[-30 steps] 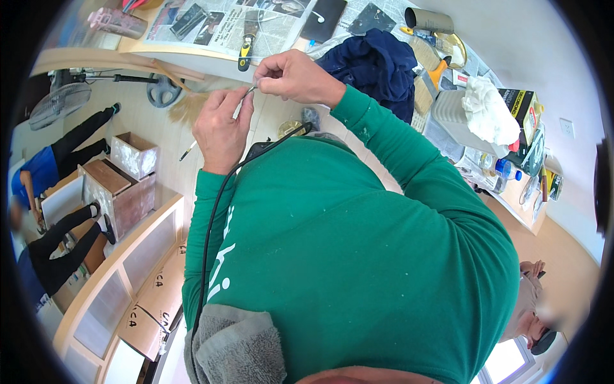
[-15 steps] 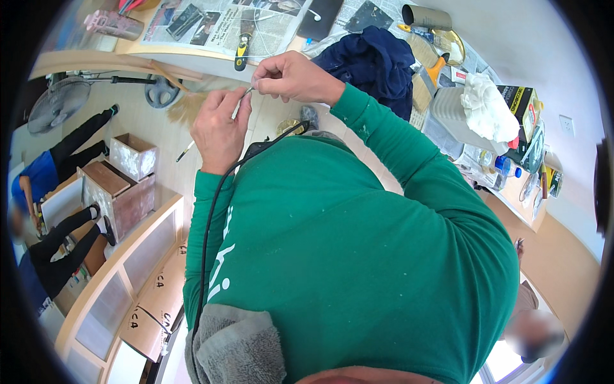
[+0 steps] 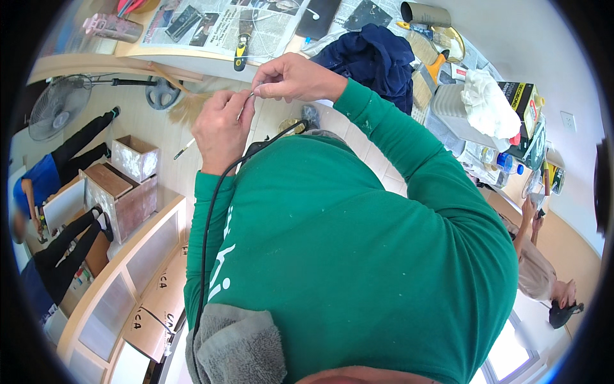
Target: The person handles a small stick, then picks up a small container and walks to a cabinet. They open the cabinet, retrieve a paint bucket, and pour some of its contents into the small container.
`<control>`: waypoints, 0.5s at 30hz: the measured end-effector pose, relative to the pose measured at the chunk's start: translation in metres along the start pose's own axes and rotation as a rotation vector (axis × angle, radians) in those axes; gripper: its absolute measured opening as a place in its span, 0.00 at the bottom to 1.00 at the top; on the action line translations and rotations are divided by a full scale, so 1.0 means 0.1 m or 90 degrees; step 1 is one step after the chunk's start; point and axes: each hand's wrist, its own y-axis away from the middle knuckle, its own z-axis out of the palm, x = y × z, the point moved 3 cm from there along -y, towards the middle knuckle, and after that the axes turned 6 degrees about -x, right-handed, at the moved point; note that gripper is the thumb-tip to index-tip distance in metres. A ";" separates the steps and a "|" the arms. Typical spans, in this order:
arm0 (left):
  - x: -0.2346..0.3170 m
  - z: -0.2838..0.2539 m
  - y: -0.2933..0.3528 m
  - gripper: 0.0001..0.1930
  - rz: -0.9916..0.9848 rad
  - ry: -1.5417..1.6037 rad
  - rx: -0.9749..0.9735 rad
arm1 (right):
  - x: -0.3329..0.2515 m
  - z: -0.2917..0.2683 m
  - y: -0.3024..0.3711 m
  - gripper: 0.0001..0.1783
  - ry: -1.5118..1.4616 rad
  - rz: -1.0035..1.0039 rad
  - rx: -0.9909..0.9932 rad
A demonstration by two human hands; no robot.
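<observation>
My left hand (image 3: 219, 131) is closed around a thin pale stick (image 3: 185, 148), perhaps a slim paintbrush. Its dark-tipped end sticks out to the left, and its middle is hidden by the hand. At the other end, the fingertips of my right hand (image 3: 295, 78) pinch the stick close to my left fingers. Both hands are held in front of my chest, just short of the workbench edge. A scraper (image 3: 242, 48) with a yellow and black handle lies on the newspaper (image 3: 214, 35) beyond them. Dark blue cloth (image 3: 368, 61) is bunched beyond my right wrist.
A black cable (image 3: 213, 192) runs along my left arm. To the right stand a pale plastic container (image 3: 451, 105) with white cloth, brushes and bottles. A fan (image 3: 61, 105), wooden boxes (image 3: 121, 192) and people are at left; another person (image 3: 537, 272) is at right.
My fingertips have drawn closer together around the stick, and its free end has tilted slightly. At right, the other person has come further into view with hands raised.
</observation>
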 end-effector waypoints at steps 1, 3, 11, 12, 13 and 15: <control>0.00 -0.01 0.00 0.07 0.006 -0.002 0.001 | -0.02 -0.01 0.00 0.17 0.044 -0.003 -0.008; 0.00 -0.01 0.01 0.08 0.017 -0.006 0.002 | -0.04 -0.03 0.01 0.16 0.036 -0.001 -0.009; -0.01 -0.01 -0.01 0.07 -0.009 -0.009 -0.008 | 0.12 -0.14 -0.01 0.16 0.278 -0.139 0.205; 0.00 -0.02 -0.02 0.07 -0.026 0.005 -0.003 | 0.21 -0.28 -0.01 0.15 0.268 -0.125 0.252; -0.02 -0.02 0.00 0.07 -0.044 0.010 -0.013 | 0.19 -0.33 0.00 0.15 0.255 -0.110 0.298; -0.08 -0.02 0.01 0.07 -0.078 0.020 -0.033 | 0.18 -0.34 0.03 0.14 0.188 -0.062 0.249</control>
